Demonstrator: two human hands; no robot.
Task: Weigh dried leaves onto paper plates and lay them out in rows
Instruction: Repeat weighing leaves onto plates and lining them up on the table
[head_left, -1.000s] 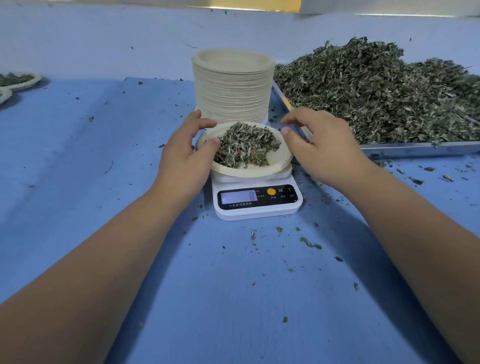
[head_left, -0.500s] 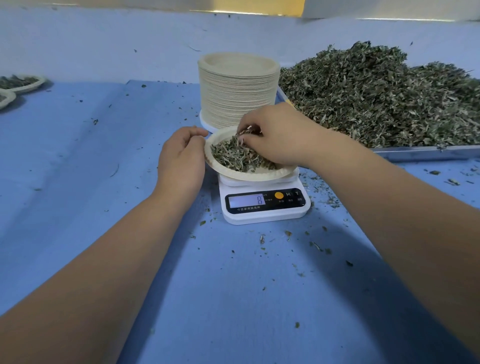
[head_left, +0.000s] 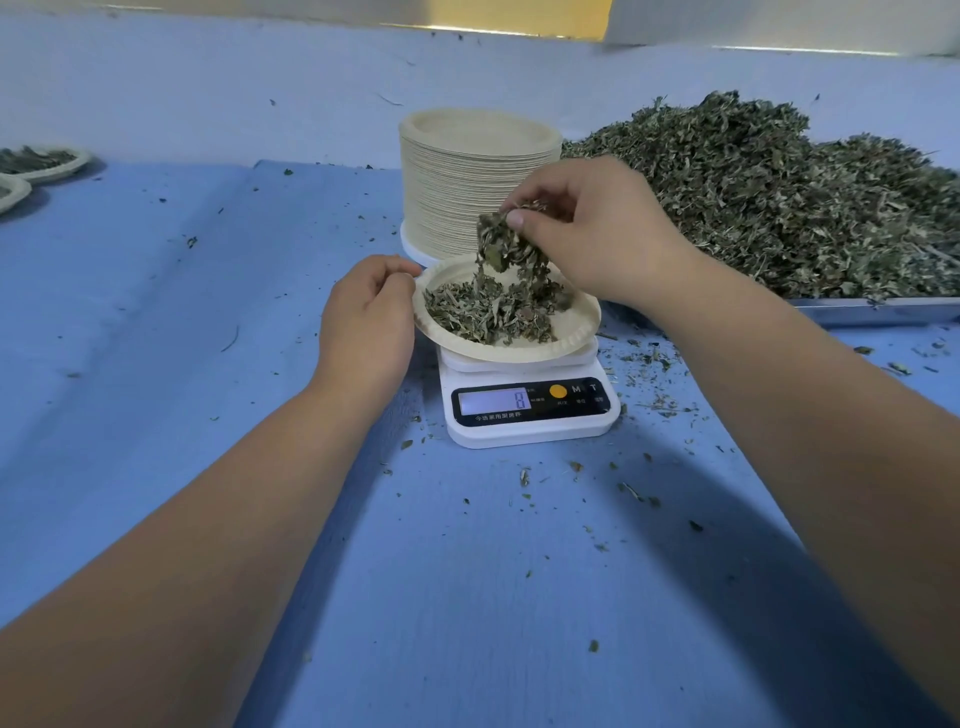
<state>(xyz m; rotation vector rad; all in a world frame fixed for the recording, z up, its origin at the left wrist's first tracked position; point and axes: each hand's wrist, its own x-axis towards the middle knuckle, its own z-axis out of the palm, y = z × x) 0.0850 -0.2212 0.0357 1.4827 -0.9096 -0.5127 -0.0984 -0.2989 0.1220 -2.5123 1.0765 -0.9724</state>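
Note:
A paper plate (head_left: 574, 340) with dried leaves (head_left: 488, 312) sits tilted on a small white scale (head_left: 530, 410) whose display reads 8. My left hand (head_left: 369, 322) holds the plate's left rim with curled fingers. Just above the plate, my right hand (head_left: 592, 228) pinches a clump of dried leaves (head_left: 501, 244) that hangs down toward the pile on the plate. A tall stack of empty paper plates (head_left: 467, 176) stands right behind the scale.
A metal tray (head_left: 872, 309) heaped with dried leaves (head_left: 769, 187) fills the back right. Two filled plates (head_left: 47, 163) lie at the far left edge. Leaf crumbs are scattered on the blue table cover (head_left: 182, 322) around the scale.
My right hand moved from the plate's right rim into the leaves, then rose with a pinched clump. My left hand stayed at the left rim. The camera shifted slightly.

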